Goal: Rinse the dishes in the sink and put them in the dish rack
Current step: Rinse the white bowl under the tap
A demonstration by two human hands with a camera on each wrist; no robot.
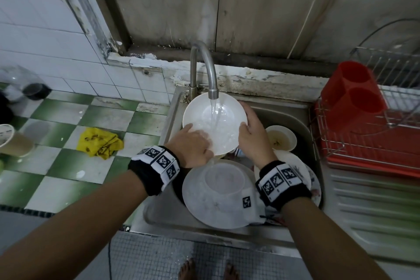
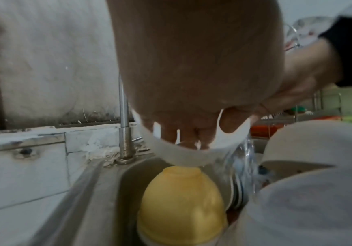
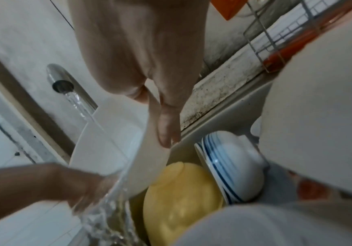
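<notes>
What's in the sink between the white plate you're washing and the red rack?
A small white bowl holding murky water sits between the plate and dish rack, seen in the head view.

Sink area: materials and finishes

Brushed steel sink (image 1: 293, 107) and tap (image 1: 205, 61); glossy white ceramic plate (image 1: 200, 111); matt translucent plastic bowl (image 1: 218, 198); wire rack (image 1: 363, 143), red plastic tray; yellow cloth (image 1: 100, 142); glazed tiled worktop (image 1: 68, 166).
</notes>
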